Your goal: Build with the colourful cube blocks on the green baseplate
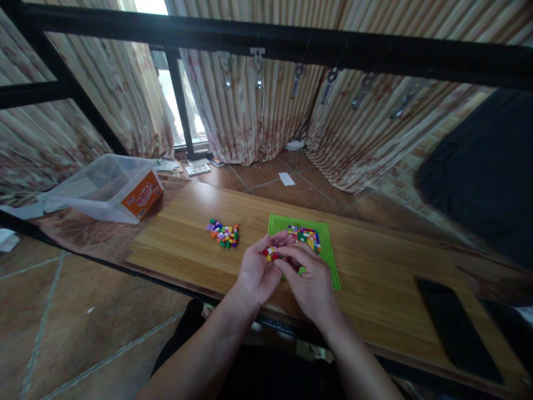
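Cupped palm up, my left hand [259, 271] holds several small toy bricks [271, 254] in red, yellow, white and pink. Above that palm, my right hand [310, 280] has its thumb and fingers pinched together among the bricks, closed on a small brick that is mostly hidden. Behind both hands lies a green studded baseplate [334, 269], partly covered by them. Multicoloured bricks [306, 234] form a block on the baseplate, with its near side out of sight. To the left, a loose pile of coloured bricks [225, 233] rests on the wooden table.
A clear plastic bin [95, 189] with an orange label stands left of the wooden tabletop [175, 244]. A dark flat slab, perhaps a phone [456, 328], lies at the right. A black metal bar [266, 36] with hanging hooks crosses above, before striped curtains.
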A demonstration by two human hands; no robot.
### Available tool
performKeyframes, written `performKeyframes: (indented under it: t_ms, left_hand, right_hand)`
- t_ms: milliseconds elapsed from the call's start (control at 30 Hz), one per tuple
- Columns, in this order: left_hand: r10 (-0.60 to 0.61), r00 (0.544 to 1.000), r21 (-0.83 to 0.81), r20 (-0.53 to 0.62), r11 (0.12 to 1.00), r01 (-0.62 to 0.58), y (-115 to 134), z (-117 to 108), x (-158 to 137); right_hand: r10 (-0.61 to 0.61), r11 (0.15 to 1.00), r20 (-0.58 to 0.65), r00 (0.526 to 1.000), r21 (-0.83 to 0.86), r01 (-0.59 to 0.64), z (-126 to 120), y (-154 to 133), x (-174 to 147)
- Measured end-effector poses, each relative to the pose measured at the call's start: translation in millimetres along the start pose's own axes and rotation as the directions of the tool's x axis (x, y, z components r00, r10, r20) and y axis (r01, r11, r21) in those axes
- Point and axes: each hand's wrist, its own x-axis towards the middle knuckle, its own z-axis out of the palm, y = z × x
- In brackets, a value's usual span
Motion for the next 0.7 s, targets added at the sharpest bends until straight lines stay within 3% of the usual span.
performKeyframes:
  t_ms: [167,333,433,700]
  left_hand:
    - [0.052,0.997,-0.041,-0.065,0.998,-0.054,5,-2,1]
    - [0.181,0.981,0.001,-0.068,0.983,-0.182,20,-7,0]
    - [0.239,0.969,0.071,-0.057,0.969,-0.235,27,-9,0]
    - [0.264,0.964,0.198,-0.029,0.947,-0.254,23,-5,2]
  right_hand:
    - [0.134,0.945,-0.084,0.987,0.310,-0.102,-2,0,1]
    - [0.333,0.652,-0.055,0.941,0.735,-0.188,-14,6,7]
    - [0.389,0.542,-0.008,0.921,0.811,-0.222,-19,12,10]
    - [0.462,0.453,-0.001,0.887,0.860,-0.234,-21,21,13]
